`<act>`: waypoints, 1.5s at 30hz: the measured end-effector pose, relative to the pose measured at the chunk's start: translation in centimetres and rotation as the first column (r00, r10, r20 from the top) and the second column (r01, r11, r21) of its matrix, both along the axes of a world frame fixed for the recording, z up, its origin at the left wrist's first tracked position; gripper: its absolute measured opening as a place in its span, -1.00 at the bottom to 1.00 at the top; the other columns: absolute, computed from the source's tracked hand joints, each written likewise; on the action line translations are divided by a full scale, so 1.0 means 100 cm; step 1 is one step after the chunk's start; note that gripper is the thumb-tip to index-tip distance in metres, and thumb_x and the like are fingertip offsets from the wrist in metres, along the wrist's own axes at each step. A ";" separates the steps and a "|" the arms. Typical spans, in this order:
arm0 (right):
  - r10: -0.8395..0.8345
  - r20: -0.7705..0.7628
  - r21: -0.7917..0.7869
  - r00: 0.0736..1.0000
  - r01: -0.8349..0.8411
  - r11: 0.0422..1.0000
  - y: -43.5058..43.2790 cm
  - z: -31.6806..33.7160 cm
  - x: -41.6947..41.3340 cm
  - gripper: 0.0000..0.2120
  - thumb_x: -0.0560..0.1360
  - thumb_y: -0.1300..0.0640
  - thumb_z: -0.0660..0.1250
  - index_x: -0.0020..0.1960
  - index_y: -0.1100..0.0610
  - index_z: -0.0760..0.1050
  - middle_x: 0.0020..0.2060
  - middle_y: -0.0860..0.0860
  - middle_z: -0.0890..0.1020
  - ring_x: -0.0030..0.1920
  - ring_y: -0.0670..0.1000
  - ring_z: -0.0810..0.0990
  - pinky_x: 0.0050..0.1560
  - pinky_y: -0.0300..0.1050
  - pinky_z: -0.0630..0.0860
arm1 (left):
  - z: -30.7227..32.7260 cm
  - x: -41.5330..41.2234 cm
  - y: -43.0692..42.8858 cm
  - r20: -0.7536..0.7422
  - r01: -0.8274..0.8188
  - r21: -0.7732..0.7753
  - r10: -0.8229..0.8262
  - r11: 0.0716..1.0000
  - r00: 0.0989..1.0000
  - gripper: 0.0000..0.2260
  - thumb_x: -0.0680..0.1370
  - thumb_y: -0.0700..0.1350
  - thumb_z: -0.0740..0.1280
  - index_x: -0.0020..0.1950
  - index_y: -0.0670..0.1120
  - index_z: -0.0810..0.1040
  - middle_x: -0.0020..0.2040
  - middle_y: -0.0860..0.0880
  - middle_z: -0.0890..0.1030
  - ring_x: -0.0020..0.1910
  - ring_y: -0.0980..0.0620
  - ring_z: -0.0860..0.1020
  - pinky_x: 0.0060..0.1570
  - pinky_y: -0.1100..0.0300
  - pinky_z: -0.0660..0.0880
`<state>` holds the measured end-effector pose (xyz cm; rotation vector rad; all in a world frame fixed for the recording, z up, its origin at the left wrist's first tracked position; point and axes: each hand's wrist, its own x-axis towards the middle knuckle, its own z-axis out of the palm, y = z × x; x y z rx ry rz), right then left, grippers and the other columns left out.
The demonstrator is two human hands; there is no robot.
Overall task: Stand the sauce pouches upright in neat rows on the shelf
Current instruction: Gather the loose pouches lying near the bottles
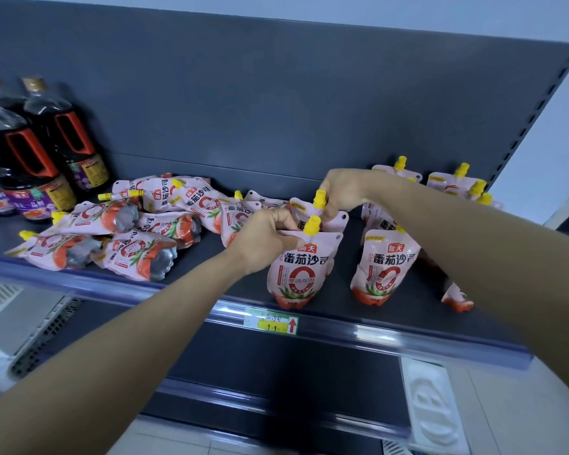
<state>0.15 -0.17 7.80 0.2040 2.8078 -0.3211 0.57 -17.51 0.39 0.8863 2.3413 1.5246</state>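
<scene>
Pink tomato sauce pouches with yellow caps sit on a dark grey shelf (408, 307). My left hand (263, 241) grips the top left corner of an upright front pouch (299, 270). Just behind it stands a second pouch (332, 221), and my right hand (342, 192) pinches it beside its yellow cap. To the right another pouch (385, 267) stands upright at the front, with more upright pouches (450, 185) behind it near the back panel. A heap of fallen pouches (128, 231) lies on the left half of the shelf.
Dark soy sauce bottles (43, 159) with red handles stand at the shelf's far left. A price tag (271, 321) sits on the clear front rail. My right forearm hides part of the right-hand rows; one pouch (457, 298) peeks out below it.
</scene>
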 end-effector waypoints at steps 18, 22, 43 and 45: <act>0.078 -0.373 -0.102 0.925 -0.125 0.987 -0.030 0.037 -0.009 -0.50 0.50 0.00 0.37 0.37 0.16 0.41 0.30 0.07 0.52 0.29 0.05 0.50 0.19 -0.20 0.34 | 0.039 -0.039 -0.045 -0.123 -0.305 0.330 0.361 0.893 0.924 -0.92 0.51 -0.23 0.33 -0.01 -0.15 0.50 -0.16 0.00 0.53 -0.25 0.25 0.50 -0.28 0.54 0.42; 0.150 -0.354 -0.046 0.923 -0.178 0.983 -0.020 0.035 -0.036 -0.47 0.48 0.02 0.40 0.39 0.16 0.39 0.33 0.09 0.50 0.32 0.06 0.47 0.18 -0.22 0.31 | 0.039 -0.057 -0.041 -0.215 -0.346 0.248 0.400 0.905 0.891 -0.82 0.48 -0.18 0.37 0.06 -0.14 0.50 0.02 0.00 0.52 -0.02 0.08 0.49 0.02 0.33 0.44; 0.566 0.234 0.274 0.791 -0.612 0.742 -0.018 -0.055 -0.204 -0.11 0.37 0.06 0.50 0.54 0.10 0.08 0.50 0.06 0.25 0.45 0.15 0.30 0.39 0.01 0.34 | -0.031 -0.162 -0.024 -0.124 -0.320 -0.617 0.312 0.719 0.942 -0.27 0.40 -0.08 0.45 0.47 -0.06 0.17 0.46 -0.09 0.24 0.42 -0.11 0.18 0.37 -0.06 0.23; 0.593 0.263 0.286 0.761 -0.649 0.705 -0.020 -0.066 -0.214 -0.04 0.34 0.05 0.53 0.55 0.11 0.02 0.52 0.07 0.20 0.46 0.15 0.27 0.41 0.04 0.33 | -0.033 -0.167 -0.021 -0.114 -0.311 -0.650 0.316 0.693 0.942 -0.26 0.41 -0.06 0.44 0.49 -0.04 0.14 0.48 -0.07 0.23 0.44 -0.11 0.16 0.39 -0.09 0.22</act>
